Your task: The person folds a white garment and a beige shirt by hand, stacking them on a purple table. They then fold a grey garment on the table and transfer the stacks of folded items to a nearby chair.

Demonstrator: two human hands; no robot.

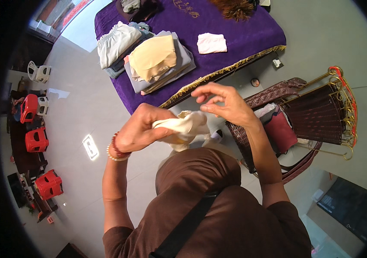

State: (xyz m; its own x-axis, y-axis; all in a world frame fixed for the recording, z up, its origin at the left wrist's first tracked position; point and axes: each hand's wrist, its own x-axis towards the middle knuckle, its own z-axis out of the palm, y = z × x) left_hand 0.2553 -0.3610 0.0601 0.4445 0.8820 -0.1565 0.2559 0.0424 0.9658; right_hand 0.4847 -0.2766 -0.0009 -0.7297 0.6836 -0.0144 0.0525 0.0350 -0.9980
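Observation:
My left hand [144, 129] grips a bunched cream cloth garment [190, 124], which hangs in front of my body. To its upper right, my right hand [223, 103] is raised with curled fingers apart, holding nothing. Beyond both hands stands a table under a purple velvet cloth [241, 42] with gold fringe. On it lie a stack of folded clothes topped by a yellow garment [154, 56], a pile topped by white elastic-waist bottoms [118, 40], and a small folded pale pink garment [211, 43].
Close on my right, a dark woven armchair [314, 114] with a gold metal frame holds a red cloth [280, 132] and other fabric. Red plastic stools [37, 139] stand far left. A brown furry item [236, 9] lies at the table's far side.

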